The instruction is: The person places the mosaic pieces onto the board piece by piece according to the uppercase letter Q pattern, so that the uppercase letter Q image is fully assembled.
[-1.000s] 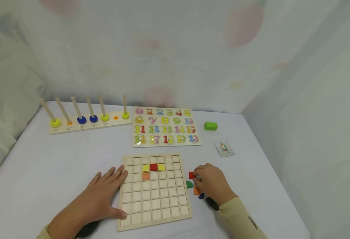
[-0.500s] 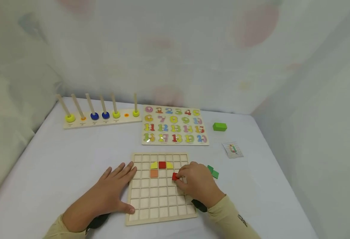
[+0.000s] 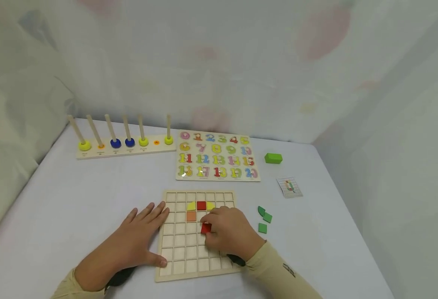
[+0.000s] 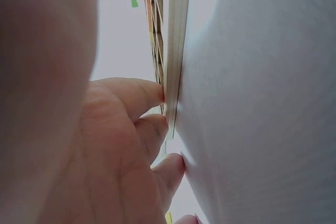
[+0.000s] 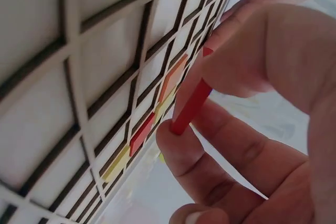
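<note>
A wooden grid board (image 3: pixel 179 252) lies flat on the white table. In its upper rows are a yellow quarter-round tile (image 3: pixel 191 206), a red square tile (image 3: pixel 201 205), another yellow tile (image 3: pixel 210 205) partly behind my right hand, and an orange square tile (image 3: pixel 191 216). Over the board's middle, my right hand (image 3: pixel 235 232) pinches a second red square tile (image 5: pixel 191 106) between thumb and fingers; the right wrist view shows it held clear of the board, with a sliver of blue beside it. My left hand (image 3: pixel 133 241) lies spread, fingertips and thumb touching the board's left edge.
Green tiles (image 3: pixel 262 228) lie right of the board. Beyond them are a small picture card (image 3: pixel 289 187) and a green block (image 3: pixel 273 158). A number puzzle (image 3: pixel 217 155) and a peg stand with rings (image 3: pixel 129 150) stand at the back, before a hanging cloth.
My right hand has picked the red square tile up from the table right of the board and carried it left over the grid. My left hand keeps its place; the view has shifted slightly.
</note>
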### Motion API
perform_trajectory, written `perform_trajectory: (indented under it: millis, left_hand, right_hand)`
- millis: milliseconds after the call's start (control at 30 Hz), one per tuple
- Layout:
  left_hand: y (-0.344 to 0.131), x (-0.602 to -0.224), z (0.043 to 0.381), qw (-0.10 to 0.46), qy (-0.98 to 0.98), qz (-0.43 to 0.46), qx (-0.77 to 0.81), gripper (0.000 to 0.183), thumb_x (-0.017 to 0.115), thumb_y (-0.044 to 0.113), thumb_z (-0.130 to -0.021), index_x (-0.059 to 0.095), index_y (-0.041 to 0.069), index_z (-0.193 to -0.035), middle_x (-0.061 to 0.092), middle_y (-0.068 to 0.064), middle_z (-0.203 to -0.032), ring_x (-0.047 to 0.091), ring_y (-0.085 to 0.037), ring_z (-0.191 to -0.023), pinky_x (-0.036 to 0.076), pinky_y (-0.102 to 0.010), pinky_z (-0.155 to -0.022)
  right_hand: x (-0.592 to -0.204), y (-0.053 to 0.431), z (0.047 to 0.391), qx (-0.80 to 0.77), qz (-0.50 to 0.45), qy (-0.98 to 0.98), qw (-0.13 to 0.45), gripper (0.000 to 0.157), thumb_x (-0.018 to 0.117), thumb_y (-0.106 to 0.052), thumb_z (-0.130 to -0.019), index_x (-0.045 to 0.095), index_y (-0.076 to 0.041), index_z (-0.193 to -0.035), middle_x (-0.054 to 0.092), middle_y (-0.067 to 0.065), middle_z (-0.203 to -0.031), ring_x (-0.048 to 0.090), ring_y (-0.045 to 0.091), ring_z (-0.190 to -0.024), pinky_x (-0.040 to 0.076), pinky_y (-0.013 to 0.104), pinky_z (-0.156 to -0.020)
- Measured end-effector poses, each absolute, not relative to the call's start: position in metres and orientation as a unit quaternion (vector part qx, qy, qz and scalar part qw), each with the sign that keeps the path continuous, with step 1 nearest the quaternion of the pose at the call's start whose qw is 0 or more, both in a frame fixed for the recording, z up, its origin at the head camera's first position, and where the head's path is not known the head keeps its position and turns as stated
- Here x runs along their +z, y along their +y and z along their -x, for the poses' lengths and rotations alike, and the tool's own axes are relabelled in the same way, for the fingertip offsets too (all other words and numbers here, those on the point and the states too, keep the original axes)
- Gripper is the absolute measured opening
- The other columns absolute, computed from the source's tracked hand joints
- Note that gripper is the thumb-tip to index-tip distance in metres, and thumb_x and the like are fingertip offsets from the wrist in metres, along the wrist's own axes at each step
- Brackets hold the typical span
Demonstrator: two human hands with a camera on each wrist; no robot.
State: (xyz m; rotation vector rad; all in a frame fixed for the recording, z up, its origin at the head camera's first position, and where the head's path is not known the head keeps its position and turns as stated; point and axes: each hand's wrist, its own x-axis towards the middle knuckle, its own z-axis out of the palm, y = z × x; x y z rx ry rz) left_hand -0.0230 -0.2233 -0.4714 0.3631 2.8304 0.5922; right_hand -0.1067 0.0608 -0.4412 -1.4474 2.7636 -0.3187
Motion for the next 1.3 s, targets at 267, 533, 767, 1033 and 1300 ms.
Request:
perform_trajectory:
  millis: [267,533,767,1033,1300]
  left_hand:
    - [-0.225,-0.467,0.019,0.106,0.966,-0.125,0.200,0.142,0.079,0.089,-0.060,0.035,0.007,-0.167,0.025,-0.014,-0.174,0.021,-0.045,-0.159,0.012,-0.074,-0.122]
    - [-0.217,-0.463,0.026,0.118,0.964,-0.128,0.199,0.141,0.083,0.085,-0.060,0.035,0.007,-0.167,0.024,-0.014,-0.175,0.020,-0.044,-0.159,0.012,-0.073,-0.122]
    - [-0.220,-0.467,0.024,0.121,0.967,-0.123,0.187,0.143,0.080,0.088,-0.059,0.035,0.006,-0.167,0.025,-0.016,-0.174,0.020,-0.046,-0.159,0.012,-0.073,-0.122]
    - [-0.221,-0.470,0.025,0.122,0.966,-0.120,0.193,0.144,0.079,0.090,-0.058,0.035,0.006,-0.167,0.024,-0.016,-0.175,0.020,-0.046,-0.159,0.011,-0.074,-0.122]
    - [-0.221,-0.471,0.025,0.128,0.966,-0.116,0.192,0.145,0.079,0.091,-0.057,0.035,0.006,-0.167,0.025,-0.017,-0.174,0.020,-0.047,-0.159,0.010,-0.074,-0.121]
  right_hand:
    - [-0.445,0.046,0.105,-0.114,0.480,0.870,-0.006,0.011,0.079,-0.019,-0.085,0.082,-0.022,-0.095,0.073,-0.016,-0.088,0.061,0.005,-0.078,0.050,0.020,-0.066]
    - [-0.451,0.042,0.106,-0.100,0.504,0.857,-0.025,0.008,0.083,-0.020,-0.093,0.088,-0.022,-0.100,0.076,-0.011,-0.100,0.066,0.010,-0.086,0.056,0.022,-0.073]
    - [-0.447,0.039,0.099,-0.089,0.492,0.866,0.025,0.012,0.078,-0.027,-0.099,0.087,-0.023,-0.105,0.075,-0.012,-0.101,0.067,0.007,-0.090,0.057,0.024,-0.080]
    - [-0.441,0.067,0.088,-0.137,0.459,0.875,0.076,0.012,0.076,-0.028,-0.100,0.086,-0.028,-0.092,0.072,-0.021,-0.084,0.062,-0.004,-0.080,0.050,0.016,-0.070]
    - [-0.445,0.106,0.094,-0.172,0.394,0.899,0.088,0.010,0.076,-0.025,-0.099,0.086,-0.022,-0.097,0.066,-0.021,-0.079,0.056,-0.001,-0.075,0.051,0.022,-0.068]
